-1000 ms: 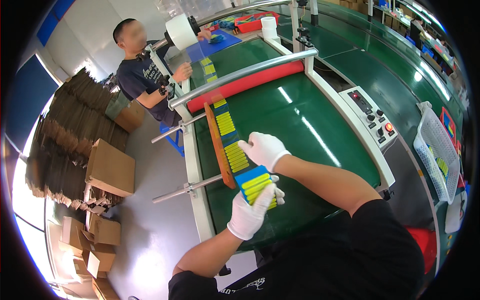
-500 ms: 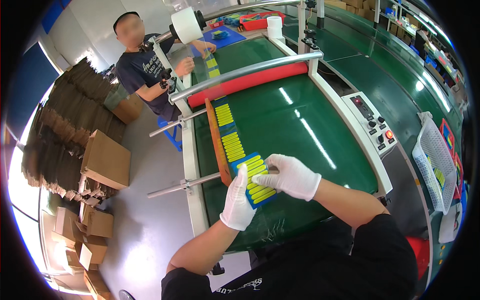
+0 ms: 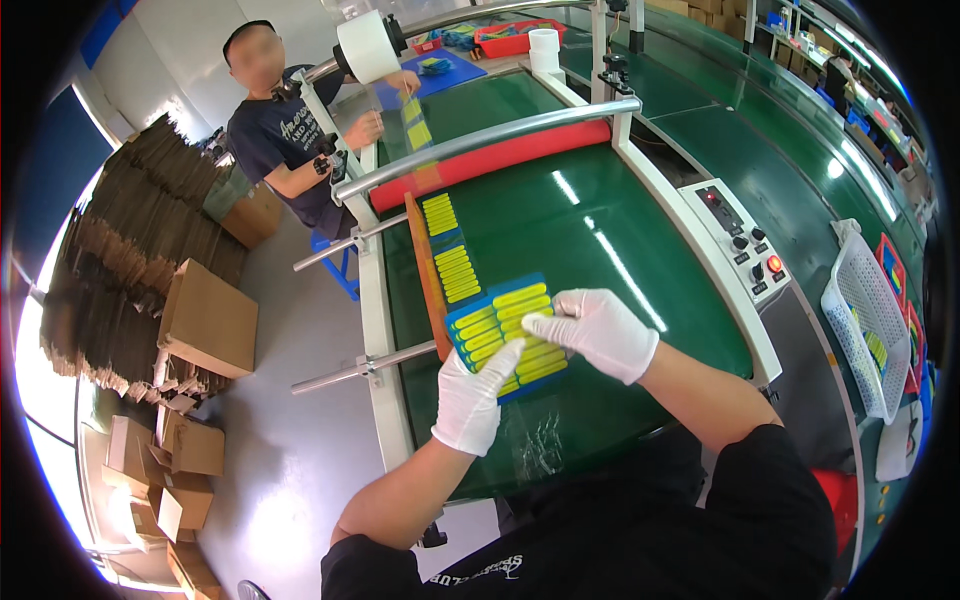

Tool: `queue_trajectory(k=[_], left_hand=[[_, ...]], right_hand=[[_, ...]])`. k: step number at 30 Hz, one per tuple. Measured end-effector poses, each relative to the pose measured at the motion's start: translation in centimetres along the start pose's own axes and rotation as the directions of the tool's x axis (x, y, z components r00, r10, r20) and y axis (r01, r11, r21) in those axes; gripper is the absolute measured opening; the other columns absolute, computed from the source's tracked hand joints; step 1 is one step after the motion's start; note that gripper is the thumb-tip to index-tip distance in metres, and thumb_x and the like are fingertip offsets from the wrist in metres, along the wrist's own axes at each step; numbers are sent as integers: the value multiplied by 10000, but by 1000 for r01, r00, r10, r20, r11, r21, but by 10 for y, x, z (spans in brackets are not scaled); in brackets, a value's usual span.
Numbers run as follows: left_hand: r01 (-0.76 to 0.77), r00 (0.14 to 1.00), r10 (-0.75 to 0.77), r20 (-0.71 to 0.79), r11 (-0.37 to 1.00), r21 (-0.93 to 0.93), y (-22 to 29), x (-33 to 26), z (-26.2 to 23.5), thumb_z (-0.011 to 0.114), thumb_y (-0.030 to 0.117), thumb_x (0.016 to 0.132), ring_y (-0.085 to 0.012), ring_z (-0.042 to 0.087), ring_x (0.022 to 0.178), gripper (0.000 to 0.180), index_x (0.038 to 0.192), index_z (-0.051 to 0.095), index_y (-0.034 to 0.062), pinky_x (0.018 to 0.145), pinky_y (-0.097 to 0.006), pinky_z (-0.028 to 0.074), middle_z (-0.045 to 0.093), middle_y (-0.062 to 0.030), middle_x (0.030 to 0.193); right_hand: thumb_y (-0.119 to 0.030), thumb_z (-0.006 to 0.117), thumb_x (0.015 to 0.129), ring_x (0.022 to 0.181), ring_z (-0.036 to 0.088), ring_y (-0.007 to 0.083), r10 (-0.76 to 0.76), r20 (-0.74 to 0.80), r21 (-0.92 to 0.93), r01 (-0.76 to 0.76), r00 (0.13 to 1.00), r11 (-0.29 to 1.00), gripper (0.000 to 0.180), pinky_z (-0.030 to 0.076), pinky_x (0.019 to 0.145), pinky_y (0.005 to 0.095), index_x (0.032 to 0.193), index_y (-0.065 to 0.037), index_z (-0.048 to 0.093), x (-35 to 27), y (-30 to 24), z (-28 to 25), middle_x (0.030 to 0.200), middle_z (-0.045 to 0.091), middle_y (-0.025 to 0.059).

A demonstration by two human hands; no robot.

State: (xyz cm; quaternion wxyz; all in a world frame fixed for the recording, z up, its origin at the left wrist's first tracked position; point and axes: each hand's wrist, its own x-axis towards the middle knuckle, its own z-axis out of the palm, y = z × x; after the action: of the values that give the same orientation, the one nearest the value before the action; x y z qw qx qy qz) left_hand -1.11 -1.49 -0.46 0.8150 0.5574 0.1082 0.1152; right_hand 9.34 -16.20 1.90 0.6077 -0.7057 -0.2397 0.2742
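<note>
Both my hands wear white gloves. Between them, above the near part of the green belt (image 3: pixel 610 240), are blue cards with rows of yellow strips (image 3: pixel 525 298), now showing two columns side by side. My left hand (image 3: pixel 470 402) pinches the lower left edge, thumb across the front. My right hand (image 3: pixel 605 335) grips the right side, with thumb and fingertips on the strips. How many cards are in my hands I cannot tell. Beyond them, two similar yellow-striped pieces (image 3: pixel 457 274) lie in line on the belt, beside an orange guide bar (image 3: pixel 424 265).
A red roller (image 3: pixel 500 157) under a metal bar (image 3: pixel 490 148) crosses the belt. Across the machine, a person (image 3: pixel 285 135) handles a clear striped band. At right are a control box (image 3: pixel 738 240) and a white basket (image 3: pixel 868 330). Cardboard boxes (image 3: pixel 208 318) stand left.
The cards in my hands have gone from one visible column of strips to two. The striped pieces on the belt have shifted toward the roller. The other person's hands have moved slightly.
</note>
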Motion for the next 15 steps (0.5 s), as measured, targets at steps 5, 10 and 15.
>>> queue_trajectory(k=[5,10,15], left_hand=[[108,994,-105,23,981,-162,10,-2,0,600,14,902,-224,661,913,289,1180,521,10,818,-373,547,655,-134,1013],[151,964,-154,216,988,30,12,-20,14,587,50,930,-211,662,890,277,1184,509,-25,827,-347,550,654,-155,991],[149,932,-192,306,976,158,6,-24,12,609,92,929,-179,658,903,248,1147,548,-9,835,-304,529,663,-119,1031]], right_hand=[[-361,537,970,554,550,64,90,-127,203,-63,988,977,361,439,492,222,959,-12,632,12,-4,-19,745,639,22],[-379,535,958,568,564,108,117,-23,-84,-118,993,989,398,458,520,247,859,-4,625,49,35,-28,698,607,52],[-342,567,910,630,632,279,84,77,-333,-54,994,941,399,503,621,361,862,42,665,68,42,18,764,657,168]])
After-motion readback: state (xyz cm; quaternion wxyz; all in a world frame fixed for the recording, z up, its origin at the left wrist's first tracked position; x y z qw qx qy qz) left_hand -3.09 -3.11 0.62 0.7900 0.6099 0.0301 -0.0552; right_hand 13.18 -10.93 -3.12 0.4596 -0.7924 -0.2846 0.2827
